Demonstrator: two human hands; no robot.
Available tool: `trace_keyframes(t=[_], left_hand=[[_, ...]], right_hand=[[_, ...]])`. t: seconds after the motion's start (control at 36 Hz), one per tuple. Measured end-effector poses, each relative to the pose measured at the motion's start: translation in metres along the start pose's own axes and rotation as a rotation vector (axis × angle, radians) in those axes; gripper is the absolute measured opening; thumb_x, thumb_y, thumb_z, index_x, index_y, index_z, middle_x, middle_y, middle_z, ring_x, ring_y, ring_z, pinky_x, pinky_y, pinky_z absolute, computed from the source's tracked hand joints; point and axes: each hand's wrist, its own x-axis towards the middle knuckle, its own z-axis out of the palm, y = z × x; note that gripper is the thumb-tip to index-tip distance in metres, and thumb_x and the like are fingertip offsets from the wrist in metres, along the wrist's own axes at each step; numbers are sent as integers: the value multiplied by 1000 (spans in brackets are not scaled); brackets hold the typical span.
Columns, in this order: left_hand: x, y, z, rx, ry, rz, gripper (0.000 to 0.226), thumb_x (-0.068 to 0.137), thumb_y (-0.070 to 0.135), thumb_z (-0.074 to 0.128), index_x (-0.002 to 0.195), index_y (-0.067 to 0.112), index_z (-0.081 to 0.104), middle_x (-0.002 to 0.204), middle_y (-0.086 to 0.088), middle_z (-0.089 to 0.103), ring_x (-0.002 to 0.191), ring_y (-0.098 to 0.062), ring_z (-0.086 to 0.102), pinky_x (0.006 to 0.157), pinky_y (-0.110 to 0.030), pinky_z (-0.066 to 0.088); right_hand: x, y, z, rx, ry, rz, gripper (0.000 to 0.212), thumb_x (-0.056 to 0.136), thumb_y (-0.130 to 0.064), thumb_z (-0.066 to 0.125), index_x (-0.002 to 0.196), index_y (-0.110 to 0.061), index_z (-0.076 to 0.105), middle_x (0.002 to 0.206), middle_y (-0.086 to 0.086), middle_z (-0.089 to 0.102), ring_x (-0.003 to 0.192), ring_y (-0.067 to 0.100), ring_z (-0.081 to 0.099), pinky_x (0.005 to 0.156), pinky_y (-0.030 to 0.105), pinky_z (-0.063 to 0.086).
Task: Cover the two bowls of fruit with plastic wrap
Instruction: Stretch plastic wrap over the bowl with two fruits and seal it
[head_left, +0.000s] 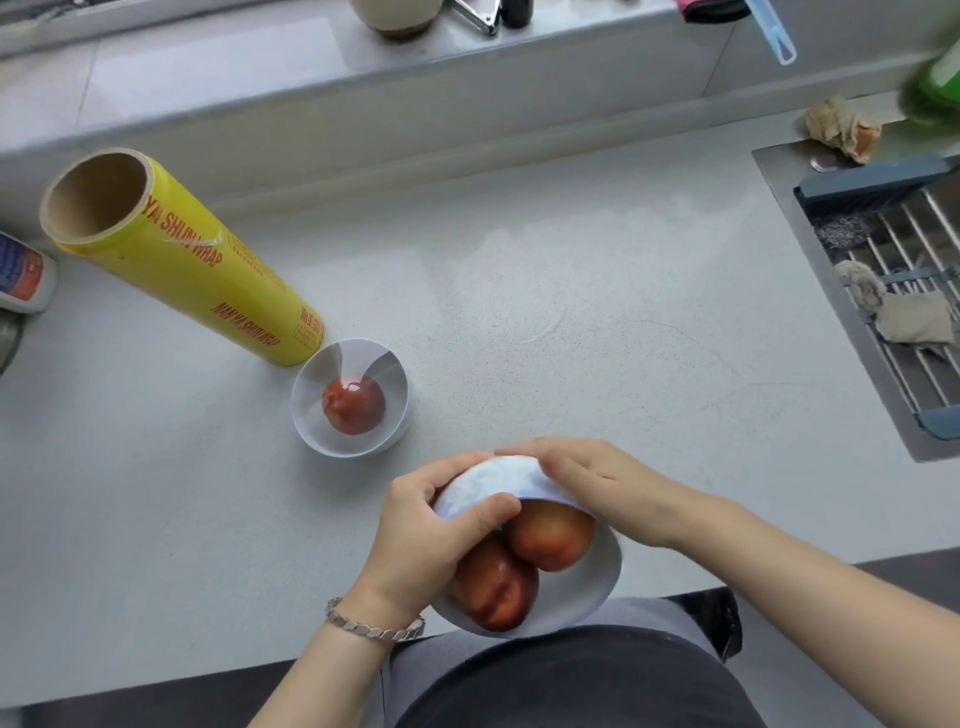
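Low in the frame, both my hands clutch the tilted bowl (582, 582) of two fruits: left hand (426, 525) fingers and right hand (587, 483) fingers closed on its rim. Upper left: wrapped bowl (311, 421), yellow roll (182, 260).

This is a home kitchen. A pale speckled stone bench (519, 291) fills the middle of the frame, with a raised tiled ledge (467, 67) running along the top. At the right edge a stainless steel sink (779, 171) is set into the bench, spanned by a metal drain rack (914, 249) holding a scouring pad (839, 228) and rags (914, 317). A yellow roll of cling wrap (176, 260) stands at left beside a bowl (353, 441) holding a piece of red fruit (353, 405).
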Motion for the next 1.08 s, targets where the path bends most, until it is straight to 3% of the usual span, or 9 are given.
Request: trace_keyframes(t=[0.08,0.25,0.33,0.47,0.56,0.67,0.92,1.0,1.08], left_hand=[[-1,-1,2,-43,36,-12,40,51,51,68,83,27,70,82,16,73,80,0,66,73,-13,48],[2,-7,6,-325,213,-110,59,58,67,72,76,10,72,87,-15,67,86,-26,59,82,-43,46],[3,-2,9,-458,240,-210,41,72,46,59,75,7,70,86,-17,65,84,-27,59,76,-38,49],[7,1,-1,-363,29,-184,36,79,37,50,90,12,73,96,-6,73,91,-14,66,80,-23,53],[16,5,-7,-168,-83,-104,49,69,47,59,108,18,63,98,16,70,95,6,62,80,-8,45],[22,10,-2,-15,-208,-86,53,64,58,54,103,24,65,108,8,68,101,0,61,86,-11,44],[10,-3,6,-81,2,-69,52,53,53,67,90,16,70,86,4,73,80,-3,65,72,-14,48],[5,-1,6,-62,40,-72,46,47,53,69,84,25,69,76,14,72,74,4,64,68,-10,47],[1,-1,4,-3,49,-70,44,43,55,71,82,33,66,75,21,71,75,7,63,71,-10,47]], right_hand=[[-3,11,-7,144,-44,87,104,50,-95,38,120,-21,61,120,-3,65,113,11,59,102,33,43],[-13,9,-17,424,-37,26,75,61,-67,69,120,-22,60,120,0,66,114,17,60,90,25,49],[-11,10,-17,422,56,15,66,58,-60,74,113,-22,66,109,1,70,104,17,65,82,23,51],[-9,8,-16,454,191,-18,41,59,-36,70,97,-20,70,89,-4,74,85,9,69,69,16,51],[-9,5,-15,399,215,-22,35,64,-23,73,98,-20,70,92,-6,75,88,7,69,72,15,51],[-9,1,-13,318,216,-21,42,59,-32,75,100,-22,70,98,-5,74,94,7,68,76,15,49],[-11,0,-5,360,181,86,38,69,-28,73,106,-21,67,102,-2,73,95,6,67,78,14,50],[-9,-11,-7,271,208,100,29,70,-42,68,94,-26,70,92,-10,73,88,-2,67,76,8,48],[-5,-20,-11,135,246,131,10,74,-32,72,79,-23,72,78,-10,73,76,-3,66,66,4,44]])
